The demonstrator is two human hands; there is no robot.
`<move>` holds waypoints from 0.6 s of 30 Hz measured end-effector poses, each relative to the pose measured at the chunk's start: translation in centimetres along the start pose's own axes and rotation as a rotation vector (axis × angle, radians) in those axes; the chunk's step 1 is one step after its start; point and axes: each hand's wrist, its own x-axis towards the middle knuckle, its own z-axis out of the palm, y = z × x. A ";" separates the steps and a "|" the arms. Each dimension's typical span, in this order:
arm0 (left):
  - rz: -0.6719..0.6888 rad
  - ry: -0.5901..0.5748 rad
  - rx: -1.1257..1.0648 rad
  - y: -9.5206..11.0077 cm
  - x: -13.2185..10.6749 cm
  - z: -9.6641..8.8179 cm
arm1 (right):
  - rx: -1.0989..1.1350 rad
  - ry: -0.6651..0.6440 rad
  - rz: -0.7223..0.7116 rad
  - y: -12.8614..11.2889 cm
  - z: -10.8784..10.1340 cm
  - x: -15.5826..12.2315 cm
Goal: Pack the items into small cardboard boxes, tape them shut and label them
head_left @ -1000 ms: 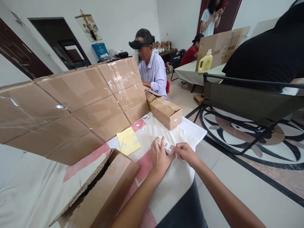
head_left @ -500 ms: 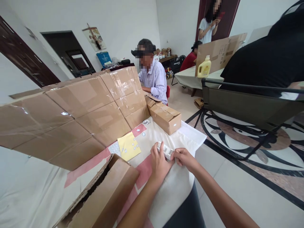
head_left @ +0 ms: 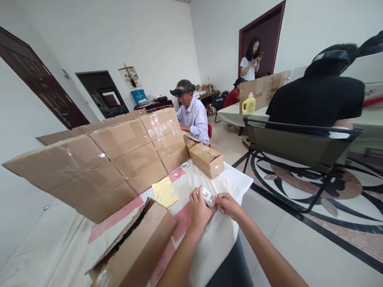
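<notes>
My left hand [head_left: 199, 209] and my right hand [head_left: 227, 205] both grip a small white box with printed labels [head_left: 207, 195], held just above the white cloth-covered table [head_left: 215, 235]. The left fingers wrap round its near end. The right thumb and fingers pinch its right end. A yellow sheet [head_left: 164, 192] with several small white pieces on it lies to the left of my hands, next to a sheet of small labels [head_left: 147, 194].
An open cardboard box [head_left: 137, 247] sits near left, a smaller one [head_left: 206, 157] beyond my hands. A taped cardboard wall [head_left: 119, 155] screens the table's far side. A person in a cap [head_left: 193, 115] sits behind it. A folding chair [head_left: 299, 147] stands right, with other people further back.
The camera has tilted up, so more of the room shows and my hands sit lower in view. Both hands keep their grip on the small white box.
</notes>
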 end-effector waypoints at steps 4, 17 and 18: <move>-0.014 -0.011 -0.024 -0.2 0.0 0.0 | 0.006 0.006 0.023 0.2 -0.1 0.3; -0.138 -0.063 -0.340 0.2 0.3 -1.5 | -0.011 0.155 -0.137 1.5 -0.6 -4.0; -0.164 -0.043 -0.377 0.3 0.2 -2.0 | -0.014 0.155 -0.166 1.4 -0.2 -4.7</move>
